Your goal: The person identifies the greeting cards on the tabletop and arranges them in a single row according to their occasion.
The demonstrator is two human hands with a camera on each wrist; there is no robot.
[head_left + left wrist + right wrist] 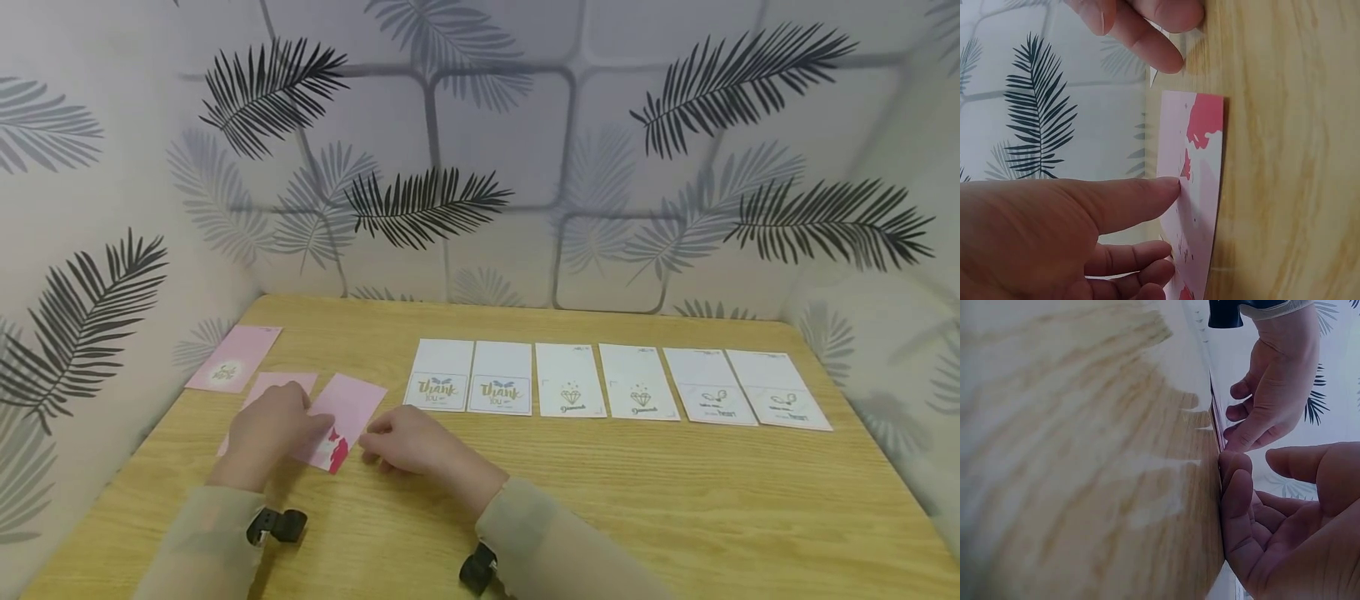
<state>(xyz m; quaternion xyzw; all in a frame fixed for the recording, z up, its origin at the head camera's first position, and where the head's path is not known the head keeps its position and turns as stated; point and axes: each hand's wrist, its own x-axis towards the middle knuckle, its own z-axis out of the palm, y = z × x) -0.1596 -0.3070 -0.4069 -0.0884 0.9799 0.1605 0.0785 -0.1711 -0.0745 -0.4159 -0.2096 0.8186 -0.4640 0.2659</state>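
A: Entry one, hands; what do I have on my feed?

B: Left hand [273,425], one; thumb and fingers apart, thumb touching the face of the red-marked card [352,407]; fingers loosely bent, over the second card [272,379], which it partly covers; right hand [414,443], one; thumb apart from its curled fingers, nothing in it that I can see; its fingertips stand just beside the red-marked card's right edge; contact there, I cannot tell.

A: Entry two, position of that card?

B: On the left part of the worktop [697,500], between the two hands; pink, slantwise, red patch at its near end.

A: Entry three, remaining stock?

B: Third card [247,350], pink, gold lettering on a pale patch, at the worktop's far left; then a row of six white ones, right of the pink: two Thank You cards [442,377], two diamond cards [568,375], two heart cards [708,379]; behind all, a wall [502,133] with leaf print; on my two wrists, beige sleeves [206,533].
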